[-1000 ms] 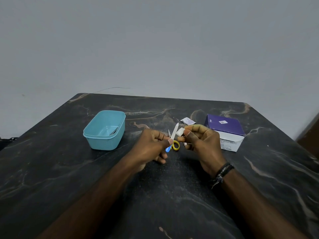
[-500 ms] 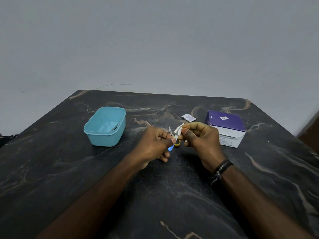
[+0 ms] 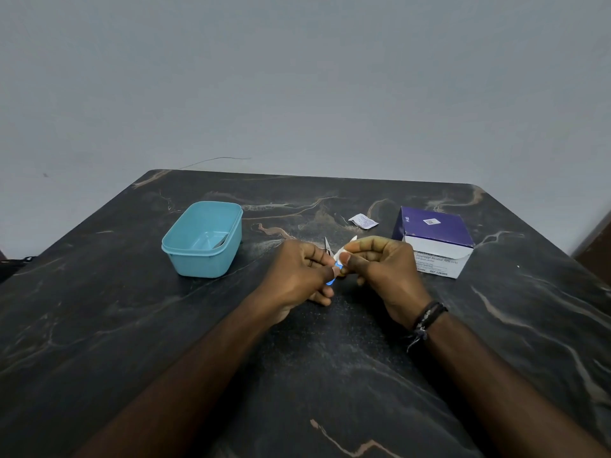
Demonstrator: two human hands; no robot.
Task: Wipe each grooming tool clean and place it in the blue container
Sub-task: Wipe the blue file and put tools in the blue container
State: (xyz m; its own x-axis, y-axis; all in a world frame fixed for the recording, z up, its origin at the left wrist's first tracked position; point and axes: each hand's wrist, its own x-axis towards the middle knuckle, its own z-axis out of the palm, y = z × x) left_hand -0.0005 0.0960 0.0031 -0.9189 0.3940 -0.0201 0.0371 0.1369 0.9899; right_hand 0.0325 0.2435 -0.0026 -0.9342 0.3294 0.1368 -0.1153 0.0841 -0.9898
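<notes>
Since a moment ago the white wipe has slid down the scissors toward the handles, so less of the blade it covers shows and the yellow loop is now hidden behind the right thumb. The left hand has its grip closed on the handle end, a blue loop peeking out beneath its fingertips, and one bare blade tip pokes up just beyond its knuckles. The right hand pinches the wipe shut around the other blade, thumb in front and fingers behind. The scissors' long axis runs roughly away from the person, tips tilted up off the desk. The blue container sits on the desk well off to the left of the left grip, with something slim and metallic already lying inside. I'd judge the left hand the nearer one for carrying the scissors over, with a sideways swing once wiping is finished.
</notes>
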